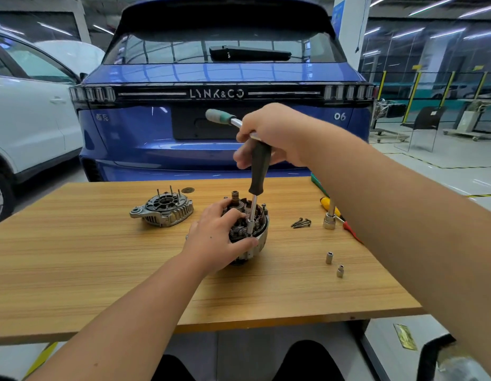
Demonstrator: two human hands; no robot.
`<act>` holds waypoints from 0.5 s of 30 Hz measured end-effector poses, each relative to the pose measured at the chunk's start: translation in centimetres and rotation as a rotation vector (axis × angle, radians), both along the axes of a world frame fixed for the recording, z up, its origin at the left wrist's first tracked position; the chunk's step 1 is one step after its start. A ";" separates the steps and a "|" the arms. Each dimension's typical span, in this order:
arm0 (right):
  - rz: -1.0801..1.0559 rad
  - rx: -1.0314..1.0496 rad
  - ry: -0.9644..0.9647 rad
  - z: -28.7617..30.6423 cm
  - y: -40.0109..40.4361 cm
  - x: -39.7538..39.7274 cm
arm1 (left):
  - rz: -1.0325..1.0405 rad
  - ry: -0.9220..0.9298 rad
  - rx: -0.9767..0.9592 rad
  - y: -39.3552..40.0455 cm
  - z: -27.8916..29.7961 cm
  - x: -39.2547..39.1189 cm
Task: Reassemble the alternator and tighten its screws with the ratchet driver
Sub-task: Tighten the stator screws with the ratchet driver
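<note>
On the table (101, 270), left hand (219, 237) grips the alternator (255, 229); right hand (271, 133) holds the driver (259, 166) upright

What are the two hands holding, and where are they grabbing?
The right hand grips the ratchet driver at the top of its black handle. The left hand holds the alternator body around its side.

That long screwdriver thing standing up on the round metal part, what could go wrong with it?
The driver stands tall on the alternator, and the right hand holds it high up, so its tip might slip off the screw and jab the copper windings or the left hand steadying the part. The loose screws and the two small sockets lie near the right forearm, so a sweep could knock them off the table.
</note>
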State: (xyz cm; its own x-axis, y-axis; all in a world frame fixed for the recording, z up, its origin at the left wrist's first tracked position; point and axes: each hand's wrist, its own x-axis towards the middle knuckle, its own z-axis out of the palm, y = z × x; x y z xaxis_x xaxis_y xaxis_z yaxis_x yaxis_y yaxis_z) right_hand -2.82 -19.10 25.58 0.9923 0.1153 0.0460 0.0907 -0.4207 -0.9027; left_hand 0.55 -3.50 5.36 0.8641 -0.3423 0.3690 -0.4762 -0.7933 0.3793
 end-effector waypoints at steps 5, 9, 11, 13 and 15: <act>0.176 0.636 0.135 -2.8 -0.3 0.9 | 0.015 -0.006 0.026 -0.4 0.3 1.0; 0.158 0.949 0.073 -4.5 1.0 2.4 | 0.004 0.017 0.032 -0.4 0.6 2.3; 0.129 1.039 -0.127 -5.5 1.3 3.3 | -0.003 0.032 0.040 -0.5 0.7 2.9; 0.116 0.920 -0.361 -6.4 1.6 4.0 | -0.008 0.041 0.051 -0.6 1.0 3.6; 0.114 0.686 -0.544 -7.1 1.8 4.7 | -0.011 0.053 0.067 -0.6 1.4 4.3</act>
State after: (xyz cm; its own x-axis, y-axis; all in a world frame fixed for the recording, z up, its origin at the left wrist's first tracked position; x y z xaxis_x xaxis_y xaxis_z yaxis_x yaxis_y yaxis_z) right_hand 1.87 -17.32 18.50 0.7967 -0.0142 0.6043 0.5900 0.2355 -0.7723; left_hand 4.87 -4.14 6.77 0.8776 -0.3747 0.2989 -0.4661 -0.8126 0.3499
